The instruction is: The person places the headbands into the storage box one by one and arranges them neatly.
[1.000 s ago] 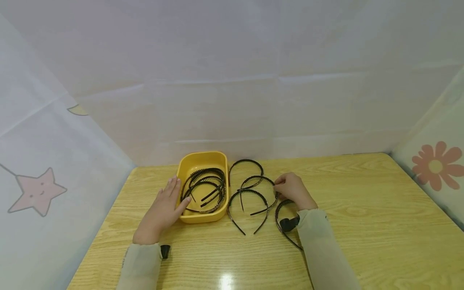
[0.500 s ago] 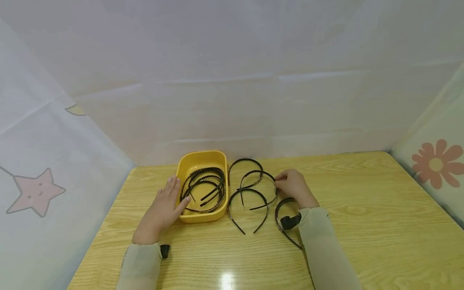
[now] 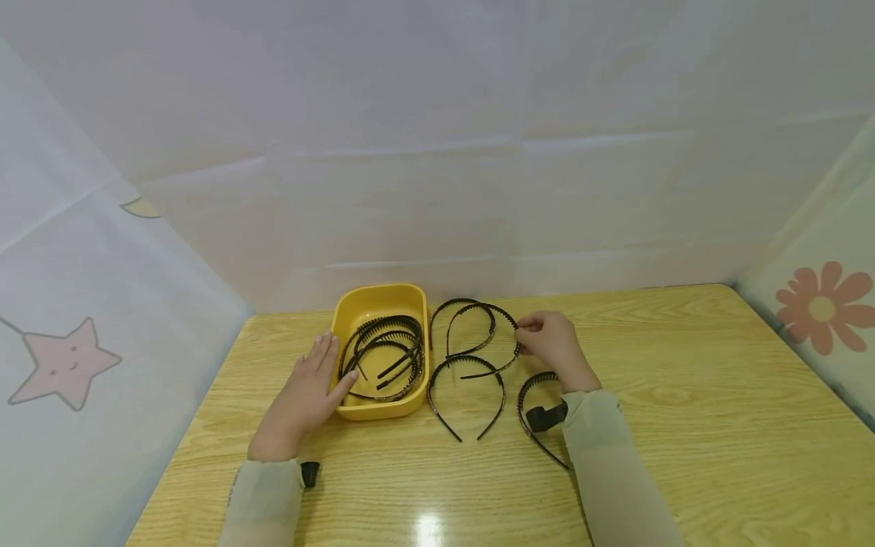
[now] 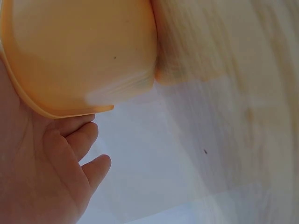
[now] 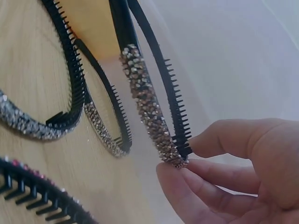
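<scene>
1. Right-hand fingers [image 5: 177, 191] pinch a rhinestone-studded toothed headband [image 5: 152, 109].
2. Near them, three loose headbands [image 5: 35, 130] lie on the desk [image 3: 683, 395].
3. Left-hand fingers [image 3: 326, 358], extended, touch a yellow bin [image 3: 383, 411] holding piled headbands [image 3: 417, 351].

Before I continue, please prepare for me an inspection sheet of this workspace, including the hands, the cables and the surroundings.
Surface: wood-grain table, light reflection near its front.
Job's things: yellow tub holding several dark headbands; three more headbands lie on the table.
Clutter: nothing seen.
Hands: left hand rests against the tub; right hand pinches a glittery headband.
Cables: nothing seen.
Surroundings: pale sheets behind and on both sides, printed with a pink star and red flower.
</scene>
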Demonstrator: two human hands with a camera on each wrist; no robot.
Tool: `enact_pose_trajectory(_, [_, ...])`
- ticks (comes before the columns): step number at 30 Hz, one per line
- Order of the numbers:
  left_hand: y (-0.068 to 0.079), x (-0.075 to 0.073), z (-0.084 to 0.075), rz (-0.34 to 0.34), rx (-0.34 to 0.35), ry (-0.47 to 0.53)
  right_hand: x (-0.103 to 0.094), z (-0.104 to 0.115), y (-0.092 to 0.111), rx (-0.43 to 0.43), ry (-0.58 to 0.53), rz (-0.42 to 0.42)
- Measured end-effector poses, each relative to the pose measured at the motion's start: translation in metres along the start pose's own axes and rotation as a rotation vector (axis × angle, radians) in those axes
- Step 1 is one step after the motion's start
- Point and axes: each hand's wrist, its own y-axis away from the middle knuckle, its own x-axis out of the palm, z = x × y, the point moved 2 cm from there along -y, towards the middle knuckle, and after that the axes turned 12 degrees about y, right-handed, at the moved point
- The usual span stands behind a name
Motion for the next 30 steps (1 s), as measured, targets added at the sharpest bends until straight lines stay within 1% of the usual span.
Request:
enact_pose_trajectory(13, [0.001, 0.0, -0.001, -0.003, 0.001, 0.005, 0.001, 0.014, 0.005, -0.037, -0.044, -0.1])
enact_pose_trajectory(22, [0.001, -0.002, -0.003, -0.01, 0.005, -0.01, 0.008, 0.021, 0.008, -0.034, -0.171, -0.127])
enact_pose_trajectory(30, [0.004, -0.005, 0.0, -0.02, 0.023, -0.025, 0.016, 0.027, 0.01, -0.008, -0.318, -0.1])
